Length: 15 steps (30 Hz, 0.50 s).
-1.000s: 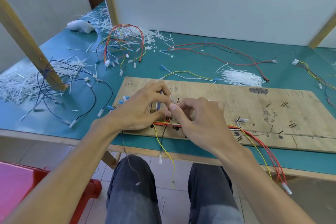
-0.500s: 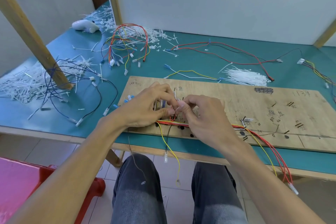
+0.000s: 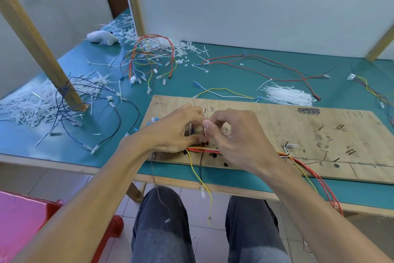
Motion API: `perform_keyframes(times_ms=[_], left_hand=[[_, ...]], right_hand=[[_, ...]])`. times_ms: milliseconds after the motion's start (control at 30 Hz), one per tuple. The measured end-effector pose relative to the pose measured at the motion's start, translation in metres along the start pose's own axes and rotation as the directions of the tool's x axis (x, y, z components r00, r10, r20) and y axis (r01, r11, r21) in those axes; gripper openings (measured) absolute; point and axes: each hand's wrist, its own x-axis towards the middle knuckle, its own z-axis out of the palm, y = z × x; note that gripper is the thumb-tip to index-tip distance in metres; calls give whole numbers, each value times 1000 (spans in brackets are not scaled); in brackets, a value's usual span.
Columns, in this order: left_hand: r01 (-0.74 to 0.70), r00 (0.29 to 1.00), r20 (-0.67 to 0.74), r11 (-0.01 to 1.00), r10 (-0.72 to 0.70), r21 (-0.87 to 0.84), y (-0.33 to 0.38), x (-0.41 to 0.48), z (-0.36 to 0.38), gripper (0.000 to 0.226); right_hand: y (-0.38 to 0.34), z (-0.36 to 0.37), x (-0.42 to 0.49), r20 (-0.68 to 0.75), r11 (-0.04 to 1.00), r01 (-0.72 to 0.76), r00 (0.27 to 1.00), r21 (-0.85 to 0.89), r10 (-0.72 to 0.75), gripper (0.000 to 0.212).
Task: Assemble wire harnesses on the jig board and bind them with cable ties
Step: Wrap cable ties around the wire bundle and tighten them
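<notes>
Hands: left hand (image 3: 177, 132) and right hand (image 3: 238, 141) are meeting fingertip to fingertip over the left part of the jig board (image 3: 277, 119), just left of frame centre.
Left hand: fingers are curling in, and the thumb seems to be pinning the wire bundle (image 3: 202, 150) against the board; the exact grip is hidden.
Right hand: thumb and forefinger are pinching a thin pale strand, most likely a cable tie (image 3: 205, 132), just above the bundle.
Task thing: the red and yellow bundle is running along the board's near edge, with a yellow wire (image 3: 198, 177) dangling below it.
Just changed: the strand is now showing upright between the right fingertips, where a second ago the fingers were covering that spot.
Meaning: the tie is probably being threaded or drawn snug, so this binding point is nearing completion, though not yet trimmed.
Against the earlier frame: both hands are staying at the same place on the board; only the view is shifting slightly.
Supply: loose ties (image 3: 285, 95) are lying beyond the board, upper right of centre.
</notes>
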Motion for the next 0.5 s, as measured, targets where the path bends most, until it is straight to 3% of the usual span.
perform_keyframes(times_ms=[100,233,333,500], left_hand=[[-20,1000,21,1000,19,19,0,2,-3,36],[61,998,13,996,-62,66,0,5,-1,10],[116,993,-5,985,-116,129,-1,5,3,17],[89,996,-4,979,-89,185,-2,5,6,12]], right_hand=[[2,-4,4,-5,1000,-2,1000,-28,2,33],[-3,2,7,-32,992,69,997,-109,-73,35],[-3,8,2,-97,992,79,991,-94,-88,33],[2,11,-2,-139,996,63,988,-57,-70,32]])
